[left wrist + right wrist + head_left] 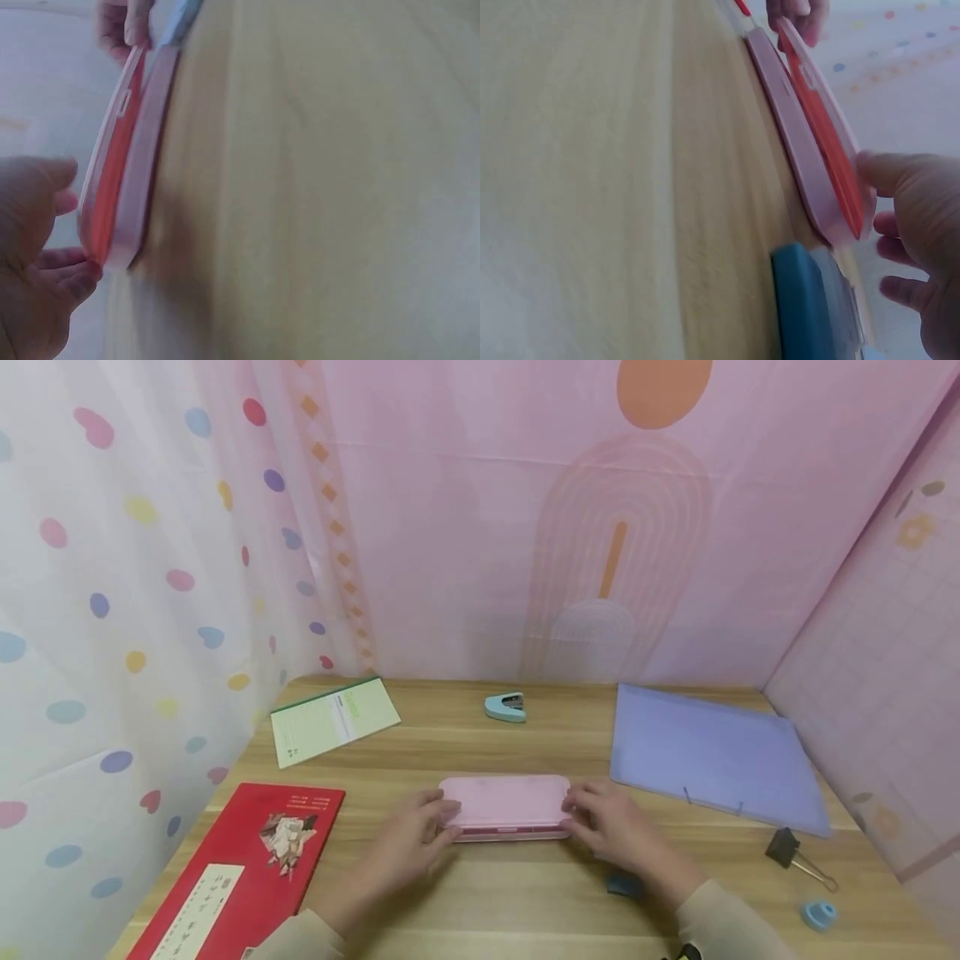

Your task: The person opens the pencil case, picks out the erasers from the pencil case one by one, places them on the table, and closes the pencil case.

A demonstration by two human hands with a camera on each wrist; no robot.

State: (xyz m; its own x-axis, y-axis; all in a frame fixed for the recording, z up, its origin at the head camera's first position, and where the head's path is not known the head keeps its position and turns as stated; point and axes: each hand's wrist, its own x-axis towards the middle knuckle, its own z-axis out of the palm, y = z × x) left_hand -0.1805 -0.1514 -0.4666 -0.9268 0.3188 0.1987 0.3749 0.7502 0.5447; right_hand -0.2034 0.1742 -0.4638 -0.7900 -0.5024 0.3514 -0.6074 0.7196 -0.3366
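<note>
A pink pencil case (504, 802) lies lengthwise on the wooden table in front of me. Its lid (832, 101) is raised a little along the front, and a red-orange strip shows in the gap. At the left end, my left hand (412, 835) holds the lid with fingertips and thumb. My right hand (611, 822) holds the opposite end, its thumb against the lid edge in the right wrist view. Close to the right wrist lies a dark teal block-like object (624, 883), partly hidden by the arm; its kind is unclear.
Left of the case are a red book (262, 860) and a green notepad (337, 720). A light blue stapler (505, 707) sits behind it. On the right lie a purple-blue folder (712, 756), a black binder clip (783, 847) and a small blue knob-like piece (819, 914). Curtains border the table.
</note>
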